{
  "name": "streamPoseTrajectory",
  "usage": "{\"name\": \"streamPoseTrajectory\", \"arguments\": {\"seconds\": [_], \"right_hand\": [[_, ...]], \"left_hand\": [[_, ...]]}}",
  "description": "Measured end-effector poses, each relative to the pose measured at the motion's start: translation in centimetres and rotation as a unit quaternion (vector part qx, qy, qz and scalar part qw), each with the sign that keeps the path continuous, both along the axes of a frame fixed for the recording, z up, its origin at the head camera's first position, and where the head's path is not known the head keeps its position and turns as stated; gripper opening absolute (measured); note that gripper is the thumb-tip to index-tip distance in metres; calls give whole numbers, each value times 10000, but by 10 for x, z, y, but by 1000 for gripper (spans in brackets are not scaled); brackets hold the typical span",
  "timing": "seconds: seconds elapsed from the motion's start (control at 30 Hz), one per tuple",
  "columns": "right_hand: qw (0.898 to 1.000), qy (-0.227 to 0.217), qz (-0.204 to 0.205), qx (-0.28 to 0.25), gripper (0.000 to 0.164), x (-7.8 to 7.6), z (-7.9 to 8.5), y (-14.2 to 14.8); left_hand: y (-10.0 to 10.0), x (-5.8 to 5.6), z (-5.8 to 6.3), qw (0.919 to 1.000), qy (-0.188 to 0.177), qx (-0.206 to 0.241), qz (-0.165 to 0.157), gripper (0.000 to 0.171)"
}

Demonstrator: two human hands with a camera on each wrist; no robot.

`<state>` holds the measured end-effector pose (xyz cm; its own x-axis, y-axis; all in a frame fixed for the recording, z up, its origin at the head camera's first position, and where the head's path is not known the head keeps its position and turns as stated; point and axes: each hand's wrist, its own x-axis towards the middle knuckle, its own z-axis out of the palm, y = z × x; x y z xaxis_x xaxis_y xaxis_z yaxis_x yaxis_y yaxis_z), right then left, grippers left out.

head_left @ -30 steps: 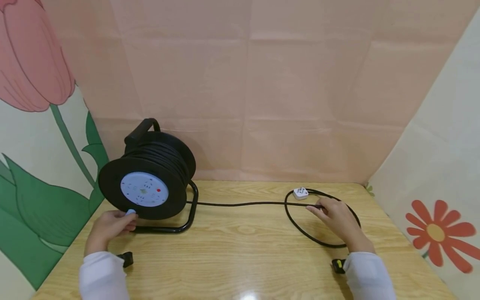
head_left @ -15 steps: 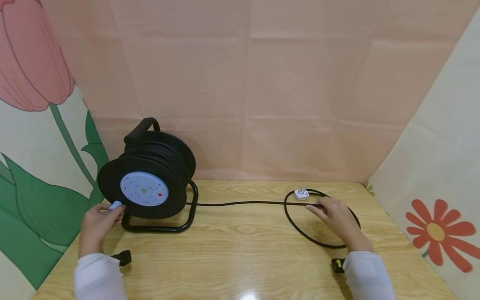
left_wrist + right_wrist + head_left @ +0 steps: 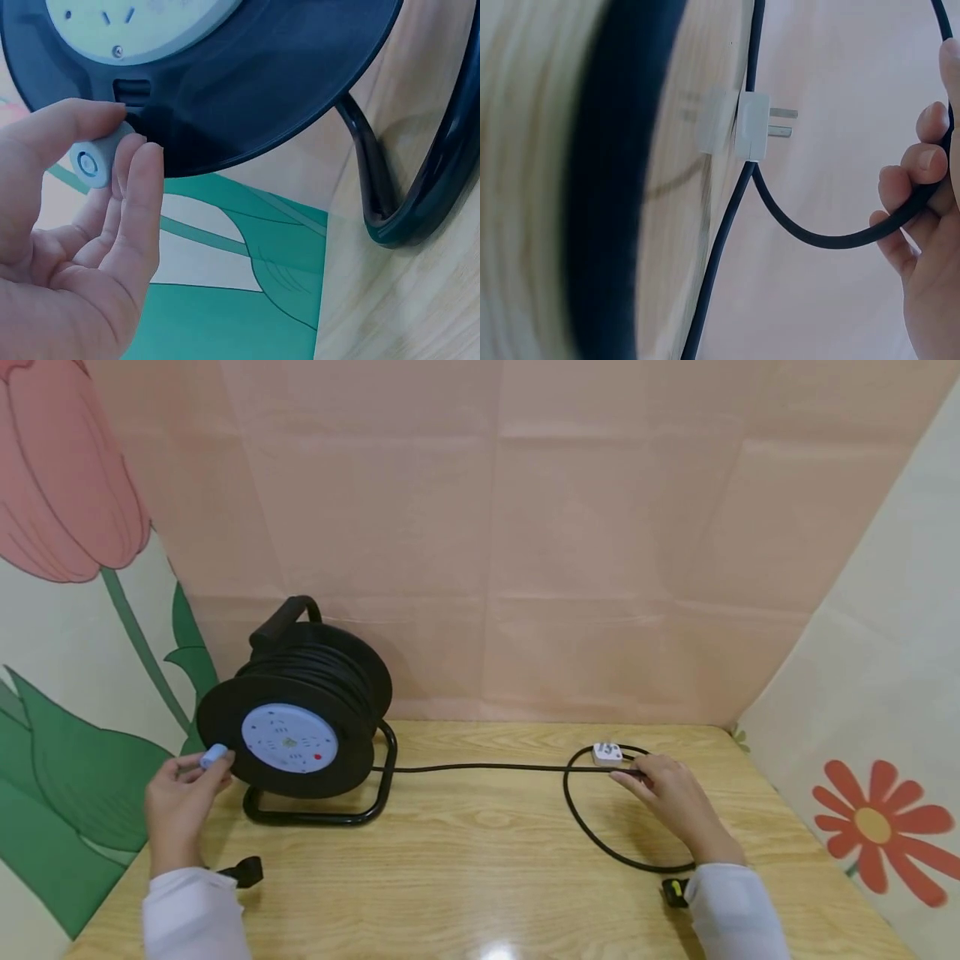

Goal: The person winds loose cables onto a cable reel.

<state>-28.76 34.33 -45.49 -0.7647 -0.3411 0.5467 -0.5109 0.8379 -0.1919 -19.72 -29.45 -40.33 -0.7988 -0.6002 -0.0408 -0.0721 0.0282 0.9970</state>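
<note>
A black cable reel [image 3: 322, 689] with a pale blue socket face [image 3: 288, 739] stands at the left of the table on a tubular frame. My left hand [image 3: 176, 810] pinches the pale blue crank knob [image 3: 213, 756] at the left edge of the reel's front disc; in the left wrist view, thumb and fingers close around the knob [image 3: 91, 161]. From the reel, black cable [image 3: 480, 766] runs right to my right hand [image 3: 678, 806], which holds it between thumb and fingers. Beyond that hand the cable loops round to a white plug [image 3: 607, 753], its metal pins [image 3: 781, 131] showing in the right wrist view.
The wood-grain table [image 3: 465, 860] backs onto a pink cloth [image 3: 487, 568], with flower-printed sheets at both sides. Black wrist straps [image 3: 243, 872] show by the sleeves. The reel's carrying handle [image 3: 277, 622] sticks up at the back.
My left hand has moved left and up with the knob, and the socket face has turned clockwise. The cable loop and plug have shifted slightly; the right hand stays nearly still.
</note>
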Motion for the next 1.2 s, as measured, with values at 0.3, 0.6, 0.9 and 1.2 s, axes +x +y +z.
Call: {"name": "streamPoseTrajectory", "arguments": {"seconds": [0.3,0.6,0.9,1.2], "right_hand": [[9995,-294,-72,-62,25,0,2,-5],[9995,-279,114,-121,24,3,3,-14],[9994,-327,45,117,22,6,-4,-23],[9992,134,265,262,21,2,-5,-34]], "left_hand": [[3,-1,6,9970,509,543,223,30],[4,-1,10,9927,780,783,480,29],[10,3,16,9851,1105,1177,597,41],[9,8,29,9794,1388,1456,164,41]]}}
